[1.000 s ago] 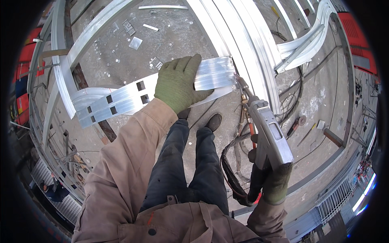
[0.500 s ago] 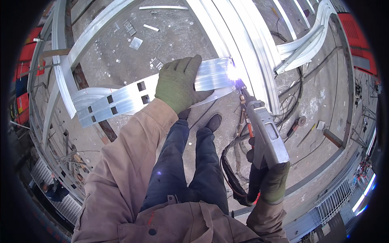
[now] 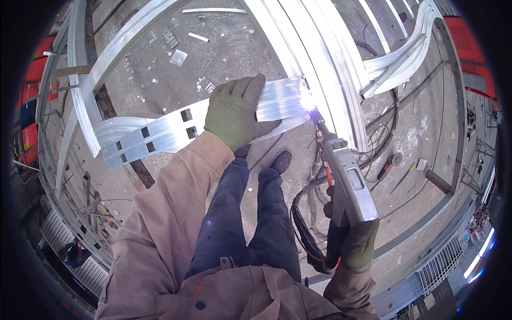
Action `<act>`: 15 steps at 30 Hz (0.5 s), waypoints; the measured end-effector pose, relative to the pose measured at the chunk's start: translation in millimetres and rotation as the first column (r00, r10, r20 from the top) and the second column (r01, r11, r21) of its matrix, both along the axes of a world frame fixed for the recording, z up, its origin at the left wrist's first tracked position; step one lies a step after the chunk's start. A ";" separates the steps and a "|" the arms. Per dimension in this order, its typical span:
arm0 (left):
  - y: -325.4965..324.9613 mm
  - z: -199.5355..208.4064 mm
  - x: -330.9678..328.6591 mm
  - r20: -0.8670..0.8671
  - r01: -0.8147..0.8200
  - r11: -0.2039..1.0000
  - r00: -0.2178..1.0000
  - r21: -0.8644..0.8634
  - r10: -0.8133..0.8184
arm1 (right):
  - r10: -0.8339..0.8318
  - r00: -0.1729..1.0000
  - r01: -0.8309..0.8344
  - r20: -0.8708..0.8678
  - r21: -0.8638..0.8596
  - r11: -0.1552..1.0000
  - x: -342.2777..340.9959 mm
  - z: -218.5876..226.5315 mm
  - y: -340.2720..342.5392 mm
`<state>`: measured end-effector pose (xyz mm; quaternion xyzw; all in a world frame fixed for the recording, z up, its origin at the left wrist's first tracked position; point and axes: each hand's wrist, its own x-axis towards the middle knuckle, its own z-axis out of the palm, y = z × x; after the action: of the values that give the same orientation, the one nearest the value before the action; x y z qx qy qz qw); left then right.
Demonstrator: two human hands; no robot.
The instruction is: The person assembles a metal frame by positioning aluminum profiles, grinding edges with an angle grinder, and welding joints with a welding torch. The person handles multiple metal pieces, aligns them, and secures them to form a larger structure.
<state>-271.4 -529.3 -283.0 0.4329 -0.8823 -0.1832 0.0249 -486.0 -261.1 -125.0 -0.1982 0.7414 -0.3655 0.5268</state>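
Note:
My left hand [image 3: 234, 111], in a green glove, presses flat on a ribbed aluminium crosspiece [image 3: 160, 133] with square cut-outs. Its right end butts against long aluminium rails [image 3: 314, 48] running away from me. My right hand [image 3: 352, 242], also gloved, is shut on the grip of a grey welding torch [image 3: 346, 181]. The torch tip meets the joint of crosspiece and rail, where a bright arc [image 3: 308, 101] glows. My legs and dark shoe [image 3: 280, 160] stand below the crosspiece.
Black hoses and cables [image 3: 304, 234] loop from the torch across the concrete floor. Curved aluminium profiles [image 3: 405, 53] lie at the upper right, another frame rail [image 3: 80, 96] at the left. Small metal offcuts [image 3: 178, 56] litter the floor.
The welding arc has lit at the joint and grown brighter. Both hands stay almost still; the torch tip has held at the crosspiece's right end.

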 end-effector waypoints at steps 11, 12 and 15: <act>0.3 -4.6 1.3 -0.015 0.004 0.999 1.000 -0.032 -0.005 | -0.139 0.990 0.139 0.021 -0.015 0.990 5.5 5.8 16.6; 0.0 -4.6 1.6 -0.020 0.004 1.000 1.000 -0.031 -0.005 | -0.166 0.984 0.166 0.061 -0.004 0.986 3.3 9.6 17.7; 0.9 -3.0 2.3 -0.004 0.001 1.000 1.000 -0.028 -0.001 | -0.209 0.971 0.207 0.115 0.030 0.978 -1.2 15.3 17.6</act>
<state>-269.2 -528.4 -286.0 0.4317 -0.8849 -0.1715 0.0326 -487.2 -243.5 -109.7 -0.0928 0.7288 -0.4234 0.5300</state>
